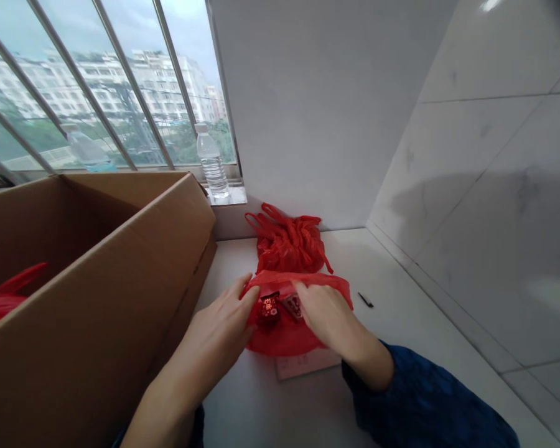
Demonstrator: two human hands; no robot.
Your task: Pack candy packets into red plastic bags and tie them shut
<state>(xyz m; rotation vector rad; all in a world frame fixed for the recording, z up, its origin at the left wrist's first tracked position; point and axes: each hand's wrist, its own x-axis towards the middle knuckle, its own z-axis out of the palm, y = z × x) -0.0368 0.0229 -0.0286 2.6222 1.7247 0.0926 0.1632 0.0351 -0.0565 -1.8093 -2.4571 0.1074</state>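
Observation:
A thin red plastic bag [284, 333] lies on the white counter [401, 323] in front of me, with small red patterned packets [269, 307] showing at its mouth. My left hand [221, 326] grips the bag's left edge with fingers pinched on the plastic. My right hand [326, 317] holds the bag's top right edge, fingers curled over the opening. A second red bag [287, 242], tied shut with its handles knotted, sits just behind against the wall. A pale flat card or paper [308, 366] lies under the open bag.
A large open cardboard box [121, 280] fills the left, with another red bag [4, 298] inside. A clear water bottle [212, 162] stands on the window sill, a second bottle [86, 149] further left. A small dark object [366, 300] lies on the counter. Tiled wall stands at right.

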